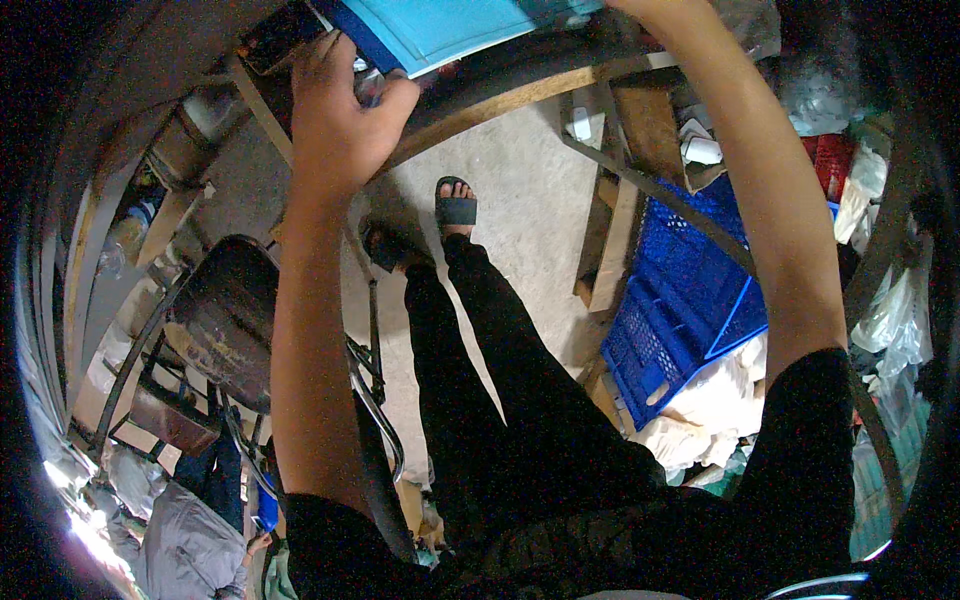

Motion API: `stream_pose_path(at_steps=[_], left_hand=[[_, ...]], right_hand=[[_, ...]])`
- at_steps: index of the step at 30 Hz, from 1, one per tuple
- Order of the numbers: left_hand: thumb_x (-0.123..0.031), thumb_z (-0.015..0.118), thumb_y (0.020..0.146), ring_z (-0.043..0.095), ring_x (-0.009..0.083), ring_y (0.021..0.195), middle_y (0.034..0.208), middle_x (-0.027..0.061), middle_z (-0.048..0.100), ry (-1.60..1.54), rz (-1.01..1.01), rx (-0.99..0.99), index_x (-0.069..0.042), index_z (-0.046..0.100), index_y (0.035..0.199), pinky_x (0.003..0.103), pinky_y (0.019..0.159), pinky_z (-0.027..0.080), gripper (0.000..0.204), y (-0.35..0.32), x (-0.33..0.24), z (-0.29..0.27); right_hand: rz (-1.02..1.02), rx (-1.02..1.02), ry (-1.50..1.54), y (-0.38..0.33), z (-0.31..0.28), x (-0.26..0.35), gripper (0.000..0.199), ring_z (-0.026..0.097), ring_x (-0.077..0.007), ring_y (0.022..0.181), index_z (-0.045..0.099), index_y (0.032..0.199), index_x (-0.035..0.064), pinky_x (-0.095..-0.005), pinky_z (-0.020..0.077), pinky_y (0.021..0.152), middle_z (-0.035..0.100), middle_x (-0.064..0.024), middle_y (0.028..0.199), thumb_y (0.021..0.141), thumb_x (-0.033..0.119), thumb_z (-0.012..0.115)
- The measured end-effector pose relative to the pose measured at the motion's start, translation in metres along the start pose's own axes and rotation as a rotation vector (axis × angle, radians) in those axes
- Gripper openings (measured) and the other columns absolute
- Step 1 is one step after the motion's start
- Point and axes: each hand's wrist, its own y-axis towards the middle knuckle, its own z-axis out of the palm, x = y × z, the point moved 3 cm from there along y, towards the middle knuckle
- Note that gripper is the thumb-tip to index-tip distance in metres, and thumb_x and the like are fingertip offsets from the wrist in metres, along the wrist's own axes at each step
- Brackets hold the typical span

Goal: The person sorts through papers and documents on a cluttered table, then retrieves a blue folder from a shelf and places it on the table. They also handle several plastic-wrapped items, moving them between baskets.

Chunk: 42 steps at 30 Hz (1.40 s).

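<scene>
At the top of the head view, a light blue flat piece [450, 25] with a dark blue band along its left side lies on a dark work surface. My left hand [345, 125] is at its near left corner, fingers bent beside the band and thumb against the near edge. The hand looks closed on that corner, though the fingertips are partly hidden. A bit of clear plastic shows between thumb and fingers. My right hand [650, 6] reaches to the far right side of the blue piece; the picture's top edge cuts off its fingers.
A wooden rail [500, 108] runs along the surface's near edge. A blue plastic crate [680, 270] with pale bundles beside it stands at right. To the left are a dark worn chair [225, 320] and another person in a grey top [195, 540]. Concrete floor [520, 200] shows below.
</scene>
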Motion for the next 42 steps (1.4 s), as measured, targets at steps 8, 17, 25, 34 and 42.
stream_pose_path(at_steps=[8,17,25,34,42], left_hand=[[-0.020,0.075,0.079,0.067,0.0390,0.091,0.094,0.0161,0.074,-0.122,-0.378,-0.205,0.000,0.074,0.103,0.045,0.088,0.052,0.031,0.010,-0.034,-0.007],[-0.022,0.059,0.096,0.066,0.0379,0.112,0.116,0.0172,0.071,-1.543,-1.034,-0.964,0.003,0.067,0.120,0.048,0.101,0.049,0.035,0.053,-0.080,-0.022],[-0.015,0.058,0.092,0.062,0.0354,0.121,0.133,0.0105,0.068,0.359,-0.340,0.090,-0.015,0.065,0.133,0.044,0.106,0.050,0.042,0.019,-0.028,0.002],[-0.016,0.066,0.086,0.064,0.0366,0.114,0.133,0.0086,0.068,0.941,0.208,0.260,-0.008,0.067,0.131,0.046,0.098,0.053,0.045,0.024,-0.027,0.016],[-0.006,0.070,0.081,0.064,0.0284,0.112,0.126,0.0066,0.072,0.821,0.323,0.365,-0.008,0.070,0.123,0.038,0.089,0.056,0.042,0.004,-0.034,-0.018]], right_hand=[[0.420,0.738,-0.070,-0.022,-0.002,0.021,0.027,0.072,-0.0348,0.088,0.071,0.117,0.0073,-0.0457,0.0578,0.079,0.075,-0.0147,0.099,0.095,0.022,0.063],[0.249,0.208,0.114,-0.049,0.020,0.090,0.032,0.070,-0.0387,0.094,0.069,0.120,0.0070,-0.0479,0.0567,0.089,0.073,-0.0161,0.100,0.097,0.028,0.064],[0.049,0.362,-0.349,-0.062,0.004,0.050,0.070,0.055,-0.0103,0.128,0.025,0.165,0.0291,-0.0565,0.0350,0.116,0.052,0.0096,0.154,0.100,0.020,0.052],[-0.180,0.337,-0.502,-0.057,0.005,0.022,0.062,0.050,-0.0046,0.134,0.030,0.162,0.0326,-0.0582,0.0253,0.122,0.046,0.0151,0.157,0.103,0.024,0.047],[-0.201,0.332,-0.483,-0.056,-0.004,0.020,0.057,0.052,-0.0060,0.133,0.037,0.159,0.0319,-0.0569,0.0237,0.123,0.055,0.0124,0.149,0.103,0.026,0.047]])
